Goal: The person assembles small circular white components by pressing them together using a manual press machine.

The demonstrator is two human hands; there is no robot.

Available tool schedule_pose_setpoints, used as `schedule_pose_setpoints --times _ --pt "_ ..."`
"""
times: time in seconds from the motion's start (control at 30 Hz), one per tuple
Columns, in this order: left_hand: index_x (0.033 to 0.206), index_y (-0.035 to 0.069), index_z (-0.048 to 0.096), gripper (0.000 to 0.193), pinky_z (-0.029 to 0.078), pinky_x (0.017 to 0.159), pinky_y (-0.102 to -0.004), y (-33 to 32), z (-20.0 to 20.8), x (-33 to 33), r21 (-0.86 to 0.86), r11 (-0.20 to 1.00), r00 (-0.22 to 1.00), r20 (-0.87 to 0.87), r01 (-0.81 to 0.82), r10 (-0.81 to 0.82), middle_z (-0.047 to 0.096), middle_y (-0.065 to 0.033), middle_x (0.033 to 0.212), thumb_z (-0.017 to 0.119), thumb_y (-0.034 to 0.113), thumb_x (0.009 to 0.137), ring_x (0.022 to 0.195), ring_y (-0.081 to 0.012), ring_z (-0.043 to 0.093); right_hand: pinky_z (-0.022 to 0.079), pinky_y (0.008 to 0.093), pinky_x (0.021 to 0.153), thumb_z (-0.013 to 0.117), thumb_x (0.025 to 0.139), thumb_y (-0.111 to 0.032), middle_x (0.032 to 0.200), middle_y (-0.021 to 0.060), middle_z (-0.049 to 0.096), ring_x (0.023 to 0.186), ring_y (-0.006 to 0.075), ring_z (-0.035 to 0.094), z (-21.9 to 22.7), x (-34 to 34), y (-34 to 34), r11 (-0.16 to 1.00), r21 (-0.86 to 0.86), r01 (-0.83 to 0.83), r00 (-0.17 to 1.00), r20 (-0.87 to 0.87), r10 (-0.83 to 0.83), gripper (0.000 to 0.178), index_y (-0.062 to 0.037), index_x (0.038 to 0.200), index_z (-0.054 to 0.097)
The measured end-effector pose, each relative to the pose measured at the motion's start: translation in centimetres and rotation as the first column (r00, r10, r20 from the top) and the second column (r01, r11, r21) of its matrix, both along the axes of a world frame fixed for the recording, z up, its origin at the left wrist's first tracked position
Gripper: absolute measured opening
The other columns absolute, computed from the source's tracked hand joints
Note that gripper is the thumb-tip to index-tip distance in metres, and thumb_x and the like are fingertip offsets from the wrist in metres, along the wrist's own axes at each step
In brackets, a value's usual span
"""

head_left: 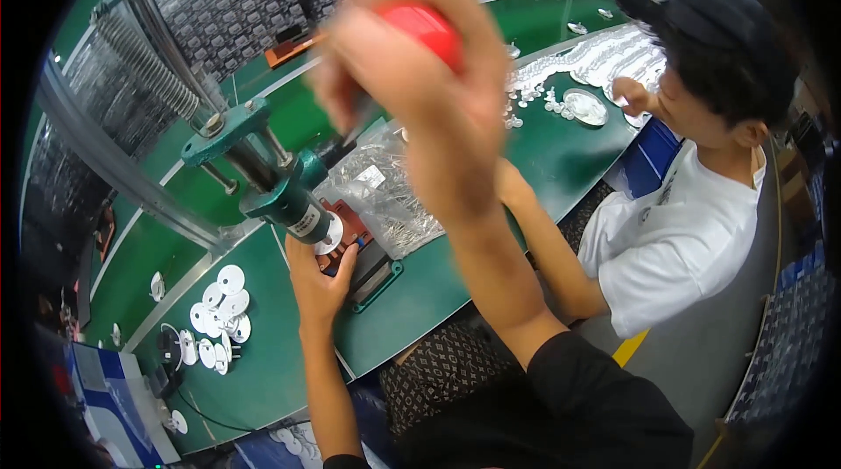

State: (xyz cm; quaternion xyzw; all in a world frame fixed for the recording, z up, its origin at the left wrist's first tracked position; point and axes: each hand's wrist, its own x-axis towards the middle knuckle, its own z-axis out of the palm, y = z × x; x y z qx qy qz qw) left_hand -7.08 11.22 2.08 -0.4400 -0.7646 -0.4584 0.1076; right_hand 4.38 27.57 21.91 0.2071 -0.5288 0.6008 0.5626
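A green hand press (pixel 285 197) stands in front of me. My right hand (pixel 390 62), smeared by motion, is wrapped round the red knob (pixel 427 24) of its lever, raised high near the camera. Below the press ram, a white round disc (pixel 331 234) sits at a reddish-brown fixture (pixel 355 225). Beside the fixture is my left hand (pixel 317 289), thumb and fingers spread around its near side; the far fingers are partly hidden behind the press head. Whether they pinch the disc is not visible.
A clear plastic bag of small metal pins (pixel 385 193) lies right of the press. White disc parts (pixel 219 311) are piled at left. A co-worker in a white shirt (pixel 692 224) sits at right, near a dish (pixel 585 107) and many small clear pieces. An orange tool (pixel 292 50) lies at the back.
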Motion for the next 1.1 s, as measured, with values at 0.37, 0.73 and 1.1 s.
schedule_pose_setpoints --times 0.37,0.73,1.1 --pt "0.138 0.0 0.043 0.071 0.045 0.1 -0.0383 0.4 0.0 -0.2 0.202 0.979 0.976 0.216 -0.011 -0.034 0.054 -0.0168 0.128 0.073 0.006 0.074 0.115 -0.0283 0.057 0.042 0.0436 0.092 0.049 0.095 -0.032 0.088 0.0103 0.061 0.085 0.0194 0.057 -10.0 6.0 -1.1 0.971 0.093 -0.222 0.972 -0.06 0.228 0.031 -0.0024 0.101 0.055" --pt "0.127 0.002 0.057 0.068 0.048 0.093 -0.0414 0.6 -2.1 -0.6 0.002 0.987 0.982 -0.095 -0.162 0.162 0.06 -0.0186 0.12 0.085 0.011 0.065 0.11 -0.036 0.059 0.035 0.0428 0.111 0.061 0.086 -0.002 0.135 0.0178 0.045 0.127 0.0265 0.047 -11.4 -0.2 -2.8 0.999 -0.038 0.013 0.992 0.125 -0.008 0.055 -0.0002 0.134 0.034" --pt "0.115 -0.004 0.058 0.049 0.048 0.088 -0.0442 0.2 -0.1 1.0 -0.017 0.986 0.935 -0.321 -0.167 0.153 0.06 -0.0209 0.109 0.076 0.006 0.07 0.1 -0.0406 0.059 0.048 0.0395 0.09 0.066 0.083 -0.007 0.107 0.0136 0.063 0.105 0.0329 0.059 -24.3 9.2 -2.9 0.879 0.376 0.294 0.566 0.672 -0.477 0.024 -0.0034 0.106 0.06"
